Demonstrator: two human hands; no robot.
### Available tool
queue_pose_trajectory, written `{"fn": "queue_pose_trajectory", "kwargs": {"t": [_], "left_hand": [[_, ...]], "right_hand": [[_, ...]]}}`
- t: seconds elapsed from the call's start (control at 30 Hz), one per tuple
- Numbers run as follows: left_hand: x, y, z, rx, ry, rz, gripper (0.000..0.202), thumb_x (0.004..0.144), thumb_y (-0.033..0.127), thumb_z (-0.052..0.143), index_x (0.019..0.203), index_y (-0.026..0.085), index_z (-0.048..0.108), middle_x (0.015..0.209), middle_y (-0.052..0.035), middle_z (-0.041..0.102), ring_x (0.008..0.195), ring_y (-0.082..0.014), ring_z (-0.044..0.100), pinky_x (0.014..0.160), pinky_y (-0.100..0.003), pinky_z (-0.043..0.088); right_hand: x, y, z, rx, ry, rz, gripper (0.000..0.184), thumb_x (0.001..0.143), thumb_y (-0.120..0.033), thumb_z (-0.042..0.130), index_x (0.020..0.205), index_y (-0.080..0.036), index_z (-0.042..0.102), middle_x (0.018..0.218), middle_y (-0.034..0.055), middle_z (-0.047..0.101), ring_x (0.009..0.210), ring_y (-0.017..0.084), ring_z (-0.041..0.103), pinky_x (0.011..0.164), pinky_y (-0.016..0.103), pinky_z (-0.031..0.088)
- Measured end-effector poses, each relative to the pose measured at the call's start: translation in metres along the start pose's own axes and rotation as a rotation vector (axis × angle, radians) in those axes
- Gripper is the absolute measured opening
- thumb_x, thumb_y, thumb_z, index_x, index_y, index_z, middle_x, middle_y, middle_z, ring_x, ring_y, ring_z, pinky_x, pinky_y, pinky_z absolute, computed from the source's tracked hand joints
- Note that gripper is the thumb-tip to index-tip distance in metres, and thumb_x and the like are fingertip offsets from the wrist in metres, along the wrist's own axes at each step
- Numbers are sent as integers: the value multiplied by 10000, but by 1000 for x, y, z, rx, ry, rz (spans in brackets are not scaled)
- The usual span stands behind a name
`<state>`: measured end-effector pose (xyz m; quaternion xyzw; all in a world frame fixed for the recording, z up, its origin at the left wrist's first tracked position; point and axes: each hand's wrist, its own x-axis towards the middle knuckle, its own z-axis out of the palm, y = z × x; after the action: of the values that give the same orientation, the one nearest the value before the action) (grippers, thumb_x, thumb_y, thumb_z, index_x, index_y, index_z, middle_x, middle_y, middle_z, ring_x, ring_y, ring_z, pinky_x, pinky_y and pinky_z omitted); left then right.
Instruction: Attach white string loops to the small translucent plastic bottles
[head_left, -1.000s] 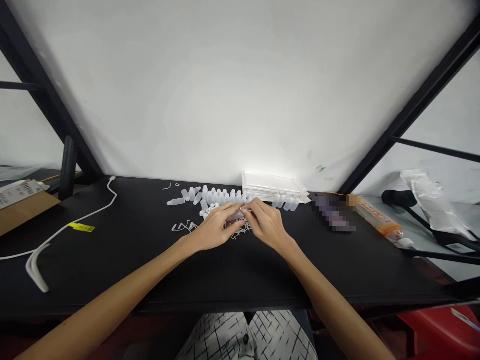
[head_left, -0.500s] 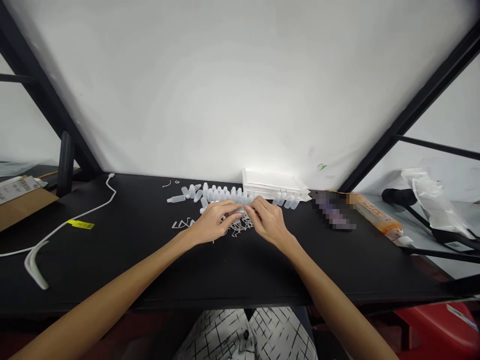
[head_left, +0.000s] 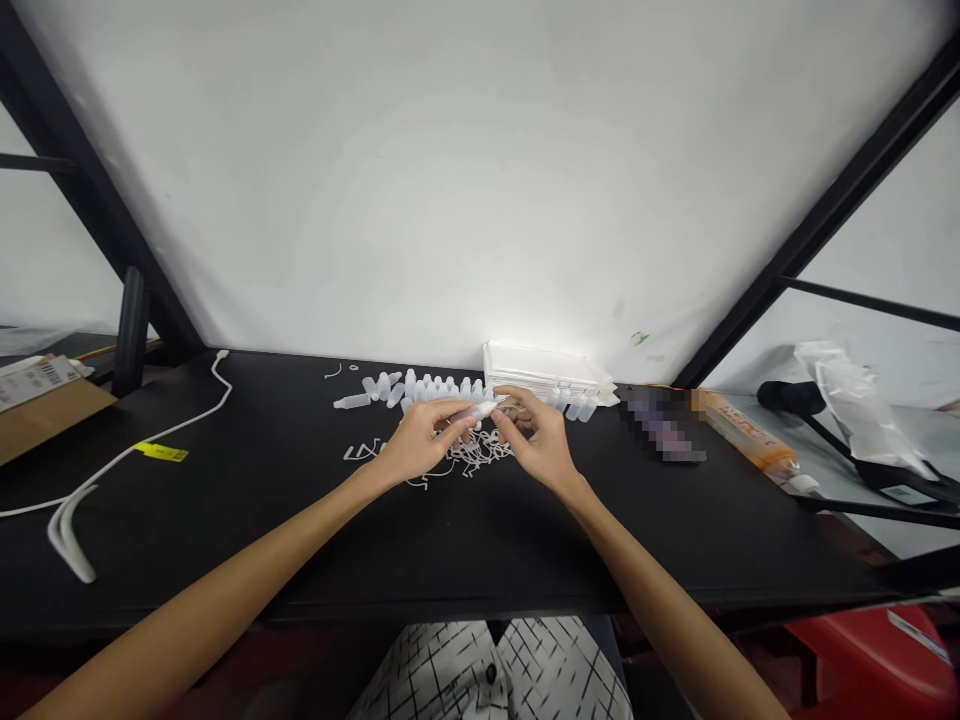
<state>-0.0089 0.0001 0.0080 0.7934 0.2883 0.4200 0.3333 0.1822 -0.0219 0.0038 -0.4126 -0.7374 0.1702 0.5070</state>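
Fingers of my left hand [head_left: 421, 440] are closed around a small translucent white dropper bottle [head_left: 474, 411], which lies on its side with its tip to the right. At that tip, my right hand [head_left: 541, 436] is pinched closed on the end of the bottle. A thin white strip [head_left: 514, 407] shows between the right fingers; where it joins is too small to make out. Below both hands lies a tangle of thin white plastic strips [head_left: 480, 455]. Behind them stands a row of similar bottles [head_left: 442, 386], partly hidden by my fingers.
A stack of flat white packets [head_left: 547, 365] sits against the wall, with several bottles [head_left: 574, 403] before it. On the black table [head_left: 450, 550], a white cable [head_left: 124, 450] runs at left. An orange-and-clear package [head_left: 750, 430] lies at right, beside a blurred object [head_left: 664, 425].
My right hand has opened out slightly and shifted right, so the bottle and a thin white strip now show between the hands. The left hand stays nearly in place.
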Motion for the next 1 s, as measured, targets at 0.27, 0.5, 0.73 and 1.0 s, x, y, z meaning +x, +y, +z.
{"fn": "queue_pose_trajectory", "kwargs": {"t": [0.27,0.5,0.73,1.0], "left_hand": [[-4,3,0,-121,-53,-82,312,915,336,535,1172,160,532,799,-38,660,557,-112,627,531,-244,549],[-8,-2,4,-85,-173,-157,323,969,334,387,1245,194,480,677,16,572,499,-108,579,478,-229,514],[-10,6,6,-88,-97,-152,274,989,406,326,1053,200,496,570,76,394,434,-76,380,447,-202,377],[-9,8,5,20,-59,-101,289,972,405,386,1043,183,556,630,48,476,484,-77,329,493,-220,280]], "right_hand": [[8,0,-3,385,66,177,266,804,-421,658,866,-162,654,679,21,614,531,133,606,416,241,455],[7,-4,-2,476,2,215,322,813,-469,642,835,-149,677,756,57,637,546,130,608,415,246,503],[7,-6,-5,556,-97,243,389,859,-532,557,870,-156,658,717,24,559,571,136,615,436,259,533],[7,-6,-7,548,-300,250,367,889,-506,531,866,-154,630,727,17,559,595,126,613,465,237,523]]}}
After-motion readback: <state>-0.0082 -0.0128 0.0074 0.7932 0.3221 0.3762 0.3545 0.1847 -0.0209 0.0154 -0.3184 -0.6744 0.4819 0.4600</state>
